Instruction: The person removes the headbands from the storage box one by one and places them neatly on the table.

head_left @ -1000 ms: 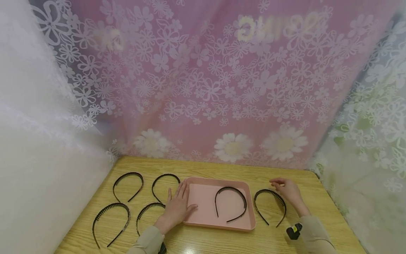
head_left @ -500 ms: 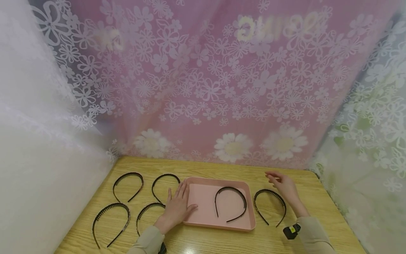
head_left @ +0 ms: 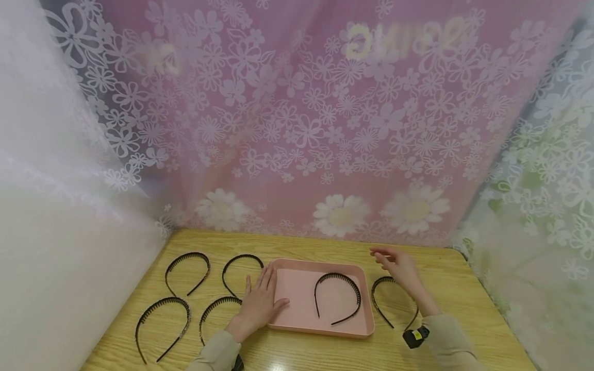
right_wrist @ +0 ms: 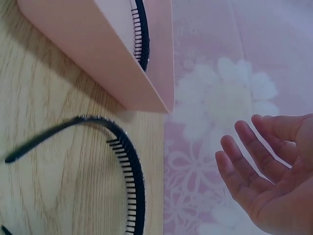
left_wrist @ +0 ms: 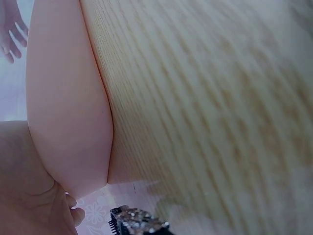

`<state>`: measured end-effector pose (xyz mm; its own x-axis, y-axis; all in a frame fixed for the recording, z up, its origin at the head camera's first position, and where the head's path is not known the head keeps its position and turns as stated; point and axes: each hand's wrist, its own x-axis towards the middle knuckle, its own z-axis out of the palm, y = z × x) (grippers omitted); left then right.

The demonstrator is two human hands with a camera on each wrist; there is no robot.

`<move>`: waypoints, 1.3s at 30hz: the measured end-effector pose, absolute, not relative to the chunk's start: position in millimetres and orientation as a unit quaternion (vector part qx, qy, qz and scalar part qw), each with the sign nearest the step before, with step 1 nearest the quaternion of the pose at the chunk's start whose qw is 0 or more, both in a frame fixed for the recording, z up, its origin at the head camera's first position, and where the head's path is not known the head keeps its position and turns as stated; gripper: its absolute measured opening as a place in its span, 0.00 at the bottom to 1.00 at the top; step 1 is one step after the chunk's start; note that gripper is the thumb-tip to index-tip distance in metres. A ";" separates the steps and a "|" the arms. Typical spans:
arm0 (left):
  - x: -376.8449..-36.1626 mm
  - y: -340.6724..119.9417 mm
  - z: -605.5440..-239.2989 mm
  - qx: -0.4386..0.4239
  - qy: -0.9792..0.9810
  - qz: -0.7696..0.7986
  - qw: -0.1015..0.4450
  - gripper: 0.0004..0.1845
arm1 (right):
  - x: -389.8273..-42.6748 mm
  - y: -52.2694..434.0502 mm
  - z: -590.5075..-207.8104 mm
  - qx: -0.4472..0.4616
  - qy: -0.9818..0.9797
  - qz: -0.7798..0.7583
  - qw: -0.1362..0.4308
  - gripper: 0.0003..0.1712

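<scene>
My left hand (head_left: 258, 304) rests with spread fingers on the left rim of a pink tray (head_left: 297, 322). One black toothed headband (head_left: 359, 299) lies inside the tray on its right half. My right hand (head_left: 400, 268) is in the air above the tray's right side, holding nothing, its fingers loosely bent. Below it another headband (head_left: 375, 299) lies on the table, partly covered by the right wrist; the right wrist view shows its comb teeth and this headband (right_wrist: 139, 191) up close. In the left wrist view, a glittery headband end (left_wrist: 139, 220) appears beyond the tray wall (left_wrist: 73, 98).
Left of the tray, several headbands lie on the wooden table (head_left: 325, 355): one at the back left (head_left: 204, 257), one front left (head_left: 185, 309), two partly behind the left hand. A flowered curtain (head_left: 297, 154) hangs along the table's back edge and sides.
My right hand has moved left and slightly up, from beyond the right headband to over its top near the tray's corner. The left hand, tray and headbands have stayed put.
</scene>
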<state>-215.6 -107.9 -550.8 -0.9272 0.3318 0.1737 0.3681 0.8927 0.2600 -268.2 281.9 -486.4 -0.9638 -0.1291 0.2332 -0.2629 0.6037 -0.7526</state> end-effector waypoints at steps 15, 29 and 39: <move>-215.2 -108.5 -552.9 -0.183 -0.968 -0.153 0.076 0.46 | -272.0 248.1 -496.5 0.155 -0.882 0.440 0.064 0.17; -221.6 -109.4 -563.5 -0.183 -0.968 -0.146 0.094 0.48 | -275.9 225.2 -504.5 0.161 -0.913 0.372 0.033 0.17; -213.7 -107.4 -545.4 -0.181 -0.970 -0.146 0.068 0.46 | -276.9 214.7 -505.9 0.160 -0.922 0.353 0.005 0.16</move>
